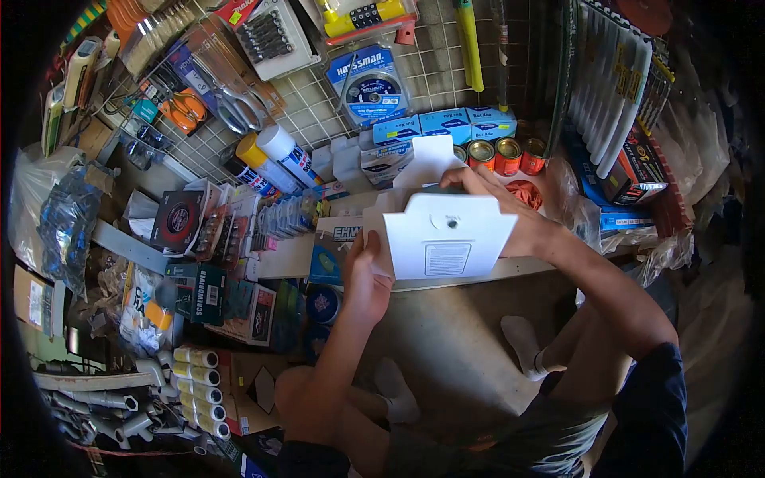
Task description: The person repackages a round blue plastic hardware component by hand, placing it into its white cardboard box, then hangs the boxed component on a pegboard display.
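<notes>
Both hands clamp the flat white cardboard pack [449, 235]: left hand [365, 275] on its left edge, right hand [510, 215] behind. It looks light, stiff, best gripped by its edges.

1. We note a white card package [449, 237] just right of the frame's centre, held up off the shelf edge, its flat face turned to the camera.
2. Its top edge has a raised tab in the middle; a small dark hole sits just below that tab.
3. A small printed label lies on the lower middle of the face; its text is too small for us to read.
4. More white card sheets show behind it, fanned toward the upper left.
</notes>
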`<move>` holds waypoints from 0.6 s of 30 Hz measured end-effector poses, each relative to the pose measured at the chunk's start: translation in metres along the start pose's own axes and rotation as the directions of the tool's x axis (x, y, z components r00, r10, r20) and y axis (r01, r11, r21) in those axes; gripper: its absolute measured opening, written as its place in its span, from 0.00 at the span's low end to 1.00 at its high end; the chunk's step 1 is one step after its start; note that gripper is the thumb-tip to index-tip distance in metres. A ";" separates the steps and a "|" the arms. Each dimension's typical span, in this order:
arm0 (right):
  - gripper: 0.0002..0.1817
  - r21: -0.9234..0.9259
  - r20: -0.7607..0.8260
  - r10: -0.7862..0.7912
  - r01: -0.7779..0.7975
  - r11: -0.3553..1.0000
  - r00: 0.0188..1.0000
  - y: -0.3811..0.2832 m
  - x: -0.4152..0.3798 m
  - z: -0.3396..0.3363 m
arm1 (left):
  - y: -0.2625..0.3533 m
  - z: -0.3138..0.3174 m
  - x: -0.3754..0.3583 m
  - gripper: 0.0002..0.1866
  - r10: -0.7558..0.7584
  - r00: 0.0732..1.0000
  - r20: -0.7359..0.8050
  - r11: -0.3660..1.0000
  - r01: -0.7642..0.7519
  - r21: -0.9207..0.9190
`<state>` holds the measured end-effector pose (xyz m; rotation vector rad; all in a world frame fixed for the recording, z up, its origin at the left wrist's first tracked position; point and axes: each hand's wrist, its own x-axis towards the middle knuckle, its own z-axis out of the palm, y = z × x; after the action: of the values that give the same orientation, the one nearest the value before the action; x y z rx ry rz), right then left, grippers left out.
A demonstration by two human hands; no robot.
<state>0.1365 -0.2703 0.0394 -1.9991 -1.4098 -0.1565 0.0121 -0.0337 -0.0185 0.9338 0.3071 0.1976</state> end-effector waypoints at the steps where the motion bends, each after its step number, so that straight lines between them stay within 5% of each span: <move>1: 0.30 0.051 -0.074 -0.010 0.014 0.999 0.997 0.000 0.001 0.001 | 0.000 0.000 0.000 0.17 0.003 1.000 0.000 1.000 -0.003 -0.005; 6: 0.17 0.062 -0.177 -0.048 0.060 0.996 0.983 0.000 0.005 0.000 | 0.002 0.007 -0.007 0.15 -0.085 0.996 -0.020 0.989 0.081 -0.126; 13: 0.20 0.270 -0.149 0.165 -0.121 0.955 0.975 -0.006 0.002 -0.006 | -0.002 0.003 -0.012 0.18 -0.162 0.987 0.015 0.973 0.162 -0.164; 14: 0.22 0.343 -0.039 0.287 -0.257 0.904 0.957 -0.011 0.000 -0.010 | -0.003 0.003 -0.012 0.18 -0.160 0.987 0.014 0.975 0.161 -0.154; 18: 0.23 0.439 -0.041 0.236 -0.195 0.877 0.971 -0.018 0.002 -0.010 | -0.005 0.002 -0.013 0.19 -0.136 0.991 0.004 0.985 0.136 -0.109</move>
<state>0.1249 -0.2707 0.0559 -1.7315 -1.0407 0.1522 0.0005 -0.0424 -0.0190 0.8013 0.3583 0.0890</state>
